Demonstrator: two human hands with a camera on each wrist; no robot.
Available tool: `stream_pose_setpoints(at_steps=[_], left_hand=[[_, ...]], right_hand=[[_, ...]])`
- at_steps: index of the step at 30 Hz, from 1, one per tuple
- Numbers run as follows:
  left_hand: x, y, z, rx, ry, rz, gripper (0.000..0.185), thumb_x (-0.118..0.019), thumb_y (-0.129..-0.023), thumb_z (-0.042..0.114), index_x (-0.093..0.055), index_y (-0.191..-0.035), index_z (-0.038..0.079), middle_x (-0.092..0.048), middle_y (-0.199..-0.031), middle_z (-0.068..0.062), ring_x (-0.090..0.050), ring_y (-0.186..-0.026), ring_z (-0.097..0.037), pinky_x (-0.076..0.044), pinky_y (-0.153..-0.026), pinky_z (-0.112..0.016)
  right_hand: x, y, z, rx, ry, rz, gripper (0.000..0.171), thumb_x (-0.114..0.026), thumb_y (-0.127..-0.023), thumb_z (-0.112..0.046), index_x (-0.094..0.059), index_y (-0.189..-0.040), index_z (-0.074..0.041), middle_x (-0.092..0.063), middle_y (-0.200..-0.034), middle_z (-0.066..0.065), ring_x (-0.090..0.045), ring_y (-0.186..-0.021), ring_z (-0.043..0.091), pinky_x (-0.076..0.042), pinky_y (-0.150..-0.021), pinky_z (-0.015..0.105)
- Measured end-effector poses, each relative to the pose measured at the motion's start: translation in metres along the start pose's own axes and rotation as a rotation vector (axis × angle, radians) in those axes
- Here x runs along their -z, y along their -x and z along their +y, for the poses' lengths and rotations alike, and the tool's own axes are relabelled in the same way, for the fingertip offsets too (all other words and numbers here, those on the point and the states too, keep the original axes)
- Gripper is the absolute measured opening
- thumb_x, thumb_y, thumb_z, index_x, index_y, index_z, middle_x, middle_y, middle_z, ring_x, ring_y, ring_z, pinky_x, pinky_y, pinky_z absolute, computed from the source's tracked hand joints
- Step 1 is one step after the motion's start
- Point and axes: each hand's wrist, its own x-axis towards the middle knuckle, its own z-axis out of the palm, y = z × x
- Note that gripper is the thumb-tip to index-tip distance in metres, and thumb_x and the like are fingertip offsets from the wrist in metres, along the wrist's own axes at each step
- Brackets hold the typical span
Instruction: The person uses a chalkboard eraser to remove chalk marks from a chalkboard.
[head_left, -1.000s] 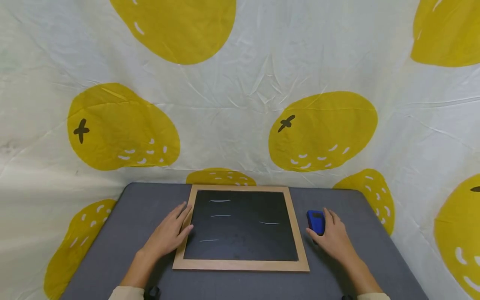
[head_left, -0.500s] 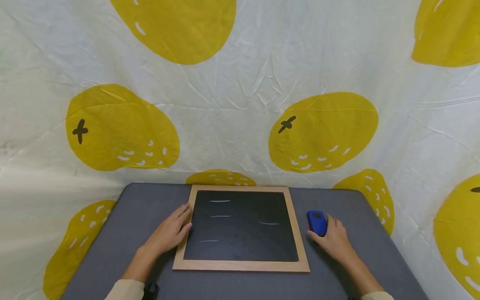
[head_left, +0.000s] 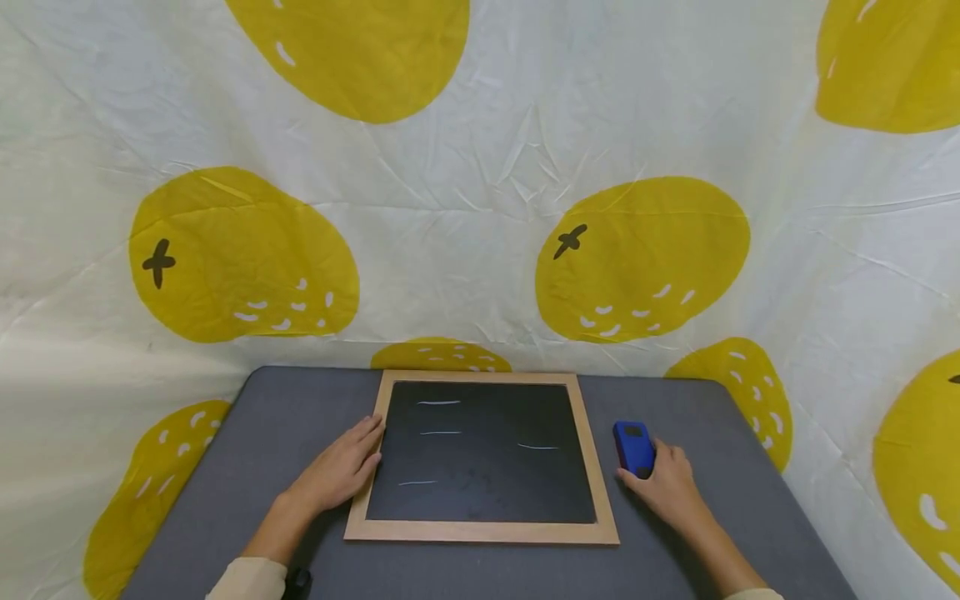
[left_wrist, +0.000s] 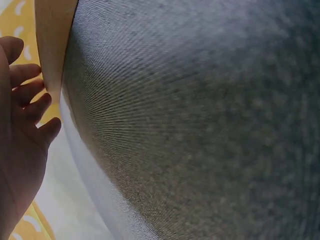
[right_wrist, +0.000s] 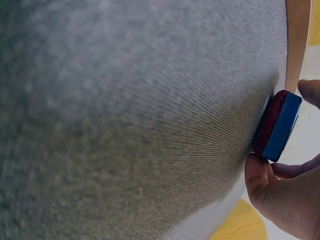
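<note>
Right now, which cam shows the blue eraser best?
Head view: the blue eraser shows whole on the grey table, right of the chalkboard, held by the right hand. Right wrist shows only its edge, close up; left wrist shows none of it.

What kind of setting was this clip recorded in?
Probably a makeshift indoor recording corner, not a classroom: a wrinkled white cloth backdrop printed with yellow fruit hangs behind a small grey fabric-covered table, which bears only a wood-framed black chalkboard and a blue block eraser.
</note>
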Motion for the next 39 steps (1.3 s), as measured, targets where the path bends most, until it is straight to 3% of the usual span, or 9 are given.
stream_pose_setpoints(at_steps=[6, 12, 24, 39], left_hand=[[-0.002, 0.001, 0.001, -0.036, -0.036, 0.0, 0.058, -0.063, -0.102, 0.02, -0.047, -0.15, -0.008, -0.043, -0.159, -0.024, -0.043, -0.147, -0.044, -0.041, -0.115, -0.059], [-0.002, 0.002, 0.0, -0.03, -0.051, -0.031, 0.06, -0.061, -0.103, 0.02, -0.043, -0.153, -0.007, -0.039, -0.163, -0.023, -0.039, -0.15, -0.042, -0.039, -0.118, -0.058], [0.0, 0.005, 0.006, -0.034, -0.052, -0.024, 0.059, -0.062, -0.102, 0.016, -0.044, -0.152, -0.009, -0.04, -0.161, -0.025, -0.04, -0.148, -0.043, -0.04, -0.116, -0.058], [0.002, 0.004, 0.006, -0.01, -0.069, -0.05, 0.059, -0.06, -0.103, 0.02, -0.043, -0.153, -0.007, -0.039, -0.163, -0.022, -0.039, -0.15, -0.041, -0.039, -0.118, -0.057]], right_hand=[[0.0, -0.001, 0.0, -0.001, 0.017, 0.002, 0.09, -0.082, -0.084, -0.033, -0.04, -0.137, 0.027, -0.047, -0.122, 0.047, -0.052, -0.107, 0.056, -0.048, -0.087, 0.064], [0.0, -0.003, -0.001, -0.01, 0.018, -0.007, 0.087, -0.082, -0.084, -0.03, -0.041, -0.136, 0.027, -0.048, -0.121, 0.047, -0.054, -0.105, 0.054, -0.05, -0.086, 0.064], [0.003, -0.001, -0.003, -0.011, 0.014, 0.004, 0.083, -0.081, -0.082, -0.025, -0.043, -0.136, 0.026, -0.049, -0.119, 0.046, -0.055, -0.105, 0.054, -0.049, -0.088, 0.065], [0.02, -0.01, -0.003, 0.156, 0.034, 0.046, 0.074, -0.082, -0.081, -0.019, -0.051, -0.135, 0.02, -0.054, -0.118, 0.043, -0.059, -0.098, 0.05, -0.052, -0.081, 0.064]])
